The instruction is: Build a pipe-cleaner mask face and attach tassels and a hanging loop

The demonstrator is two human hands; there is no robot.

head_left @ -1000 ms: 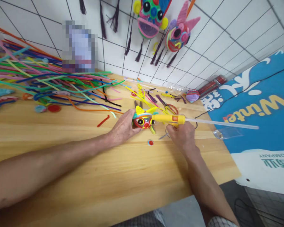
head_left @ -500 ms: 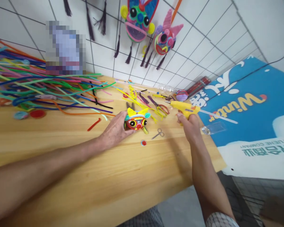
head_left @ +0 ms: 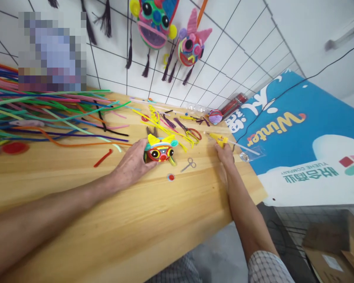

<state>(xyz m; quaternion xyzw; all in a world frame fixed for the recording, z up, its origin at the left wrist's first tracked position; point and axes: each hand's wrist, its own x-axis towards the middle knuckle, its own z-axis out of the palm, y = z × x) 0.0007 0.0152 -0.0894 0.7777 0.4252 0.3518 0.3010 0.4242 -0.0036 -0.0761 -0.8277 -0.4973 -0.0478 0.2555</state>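
The left hand (head_left: 134,163) is curving around the side of a small colourful mask (head_left: 161,152), its thumb and fingers spread no wider than the mask and keeping hold of it. The mask is sitting near the middle of the wooden table (head_left: 153,228), showing yellow horns, round black-and-yellow eyes and a red nose. Well apart from it, toward the table's right end, the right hand (head_left: 225,154) is closing its fingers around the handle of a yellow glue gun (head_left: 220,138); how tight the grip is, and whether the gun is touching the table, I cannot tell. A clear glue stick (head_left: 244,147) is poking out of the gun's back. Between the hands, small scissors (head_left: 189,164) are lying beside a red button (head_left: 171,177). Pliers (head_left: 151,133) are showing just behind the mask, and red-handled scissors (head_left: 194,134) are resting further right. A red strip (head_left: 103,158) is lying left of the left hand, near a heap of fuzzy craft wires (head_left: 59,114). Two finished-looking masks are hanging on the tiled wall (head_left: 224,47) above.
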